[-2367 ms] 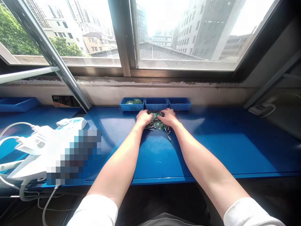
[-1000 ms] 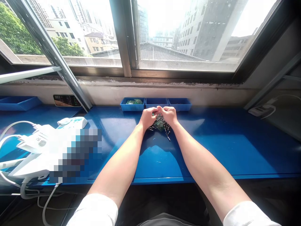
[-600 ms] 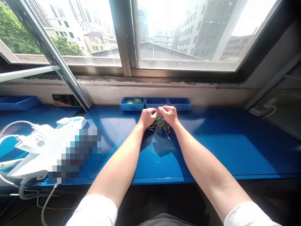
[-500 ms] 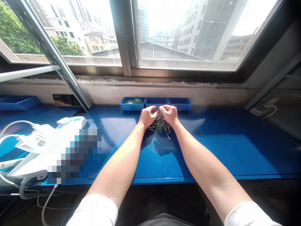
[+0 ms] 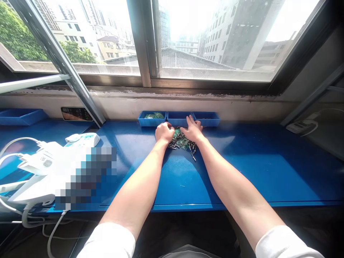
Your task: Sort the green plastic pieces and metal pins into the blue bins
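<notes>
"Over the metal pins (image 5: 174, 144), how are the hands?"

"The left hand (image 5: 165, 132) is curled; I can't tell if it grips anything. The right hand (image 5: 194, 130) is open, fingers spread near the middle bin (image 5: 175, 123). Pins and green packets (image 5: 184, 144) lie between them on the blue table (image 5: 185, 179)."

"Any risk?"

"A sideways brush of that open hand might scatter loose pins, and a packet tugged free could drag some along."
</notes>
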{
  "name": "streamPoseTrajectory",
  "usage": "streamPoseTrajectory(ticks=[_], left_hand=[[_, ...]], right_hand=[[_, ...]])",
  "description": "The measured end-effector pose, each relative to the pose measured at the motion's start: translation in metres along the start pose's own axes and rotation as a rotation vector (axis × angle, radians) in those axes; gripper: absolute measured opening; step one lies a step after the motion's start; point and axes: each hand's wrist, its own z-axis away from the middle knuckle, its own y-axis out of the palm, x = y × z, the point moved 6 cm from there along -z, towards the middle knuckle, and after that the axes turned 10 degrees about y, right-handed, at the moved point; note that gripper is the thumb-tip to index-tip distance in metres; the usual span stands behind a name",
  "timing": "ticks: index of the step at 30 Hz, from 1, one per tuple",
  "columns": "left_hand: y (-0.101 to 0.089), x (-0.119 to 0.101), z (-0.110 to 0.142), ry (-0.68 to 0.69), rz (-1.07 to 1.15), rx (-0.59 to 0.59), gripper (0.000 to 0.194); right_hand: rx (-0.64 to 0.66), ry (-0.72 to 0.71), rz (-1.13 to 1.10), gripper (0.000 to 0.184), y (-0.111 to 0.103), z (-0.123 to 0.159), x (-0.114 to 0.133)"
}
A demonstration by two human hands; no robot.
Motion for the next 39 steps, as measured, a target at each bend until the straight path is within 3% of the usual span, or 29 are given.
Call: streamPoseTrajectory(ticks=[5, 9, 13, 17, 25, 31, 35, 39], left_hand=[[0.003, -0.002, 0.000, 0.037, -0.013, 0.025, 0.026], [0.010, 0.001, -0.002, 0.048, -0.011, 0.070, 0.026], [0.019, 0.007, -0.004, 0.039, -0.015, 0.123, 0.029], [0.021, 0.008, -0.004, 0.046, -0.013, 0.127, 0.029], [0.018, 0.006, -0.004, 0.071, -0.005, 0.088, 0.029], [0.012, 0.000, -0.003, 0.085, -0.057, 0.052, 0.026], [0.006, -0.013, 0.000, 0.188, -0.045, -0.026, 0.026], [0.003, -0.028, 0.005, 0.339, 0.008, -0.051, 0.022]], right_hand=[[-0.070, -0.022, -0.043, 0.067, -0.006, 0.003, 0.005], [-0.190, -0.026, -0.072, 0.043, -0.016, 0.008, 0.007], [-0.068, -0.040, -0.003, 0.026, -0.008, 0.011, 0.007], [0.023, -0.055, 0.046, 0.026, 0.002, 0.012, 0.005], [-0.023, -0.179, -0.044, 0.017, 0.006, 0.011, 0.008], [-0.079, -0.286, -0.211, 0.017, -0.003, 0.015, 0.015], [-0.125, -0.342, -0.328, 0.018, -0.014, 0.021, 0.024], [-0.108, -0.293, -0.461, 0.018, -0.019, 0.023, 0.027]])
